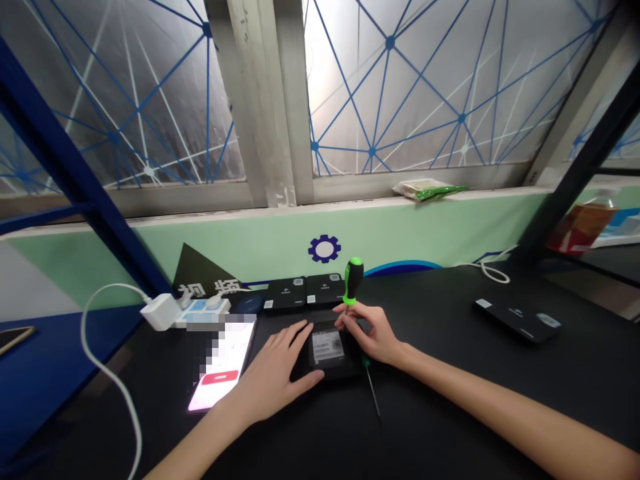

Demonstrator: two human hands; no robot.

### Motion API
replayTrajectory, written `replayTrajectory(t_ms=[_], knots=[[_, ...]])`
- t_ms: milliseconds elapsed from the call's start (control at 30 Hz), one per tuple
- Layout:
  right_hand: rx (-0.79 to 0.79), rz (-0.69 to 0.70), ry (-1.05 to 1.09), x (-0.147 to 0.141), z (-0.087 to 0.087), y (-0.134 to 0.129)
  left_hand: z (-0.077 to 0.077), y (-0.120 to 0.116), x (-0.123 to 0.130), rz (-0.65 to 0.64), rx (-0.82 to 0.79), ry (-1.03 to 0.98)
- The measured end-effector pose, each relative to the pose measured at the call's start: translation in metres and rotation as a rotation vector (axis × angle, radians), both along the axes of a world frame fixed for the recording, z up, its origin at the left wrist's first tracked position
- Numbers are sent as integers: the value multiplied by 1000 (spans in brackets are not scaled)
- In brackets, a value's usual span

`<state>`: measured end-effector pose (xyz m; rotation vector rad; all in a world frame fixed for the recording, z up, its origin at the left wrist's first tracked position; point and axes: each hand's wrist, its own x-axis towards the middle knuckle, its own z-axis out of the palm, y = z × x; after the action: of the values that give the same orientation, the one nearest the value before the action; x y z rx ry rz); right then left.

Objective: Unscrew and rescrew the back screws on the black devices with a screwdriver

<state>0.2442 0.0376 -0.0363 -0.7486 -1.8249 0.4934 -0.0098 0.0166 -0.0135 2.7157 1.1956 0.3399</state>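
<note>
A black box with a white label [327, 347] lies on the black table [430, 420] in front of me. My left hand [283, 363] rests on its left side, fingers spread and thumb near the lower edge. My right hand [367, 330] pinches the shaft of a green and black screwdriver [354, 280], which stands upright with its handle up, over the box's upper right part. The tip is hidden by my fingers. A second screwdriver [372, 390] with a green handle end lies just right of the box, partly under my right hand.
Two black boxes [285, 294] sit side by side behind; another black box [517, 320] lies at right. Left are a lit phone [225, 367], a power strip [203, 310], a white charger [161, 311] and its cable [117, 380]. A green packet [430, 190] rests on the windowsill.
</note>
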Motion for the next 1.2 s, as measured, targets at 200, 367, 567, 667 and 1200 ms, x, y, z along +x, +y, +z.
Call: replayTrajectory(t_ms=[200, 367, 567, 667, 1200], knots=[[-28, 1, 12, -2, 0, 1, 0, 0, -2, 19, -22, -1], [-22, -20, -10, -2, -3, 2, -2, 1, -3, 17, -31, -3], [-61, -13, 16, -2, -6, 4, -3, 1, -3, 24, -35, -9], [-73, -8, 28, -3, -5, 4, -3, 1, -4, 23, -36, -10], [-89, 13, -24, 2, -8, 3, -4, 1, -3, 34, -44, -1]])
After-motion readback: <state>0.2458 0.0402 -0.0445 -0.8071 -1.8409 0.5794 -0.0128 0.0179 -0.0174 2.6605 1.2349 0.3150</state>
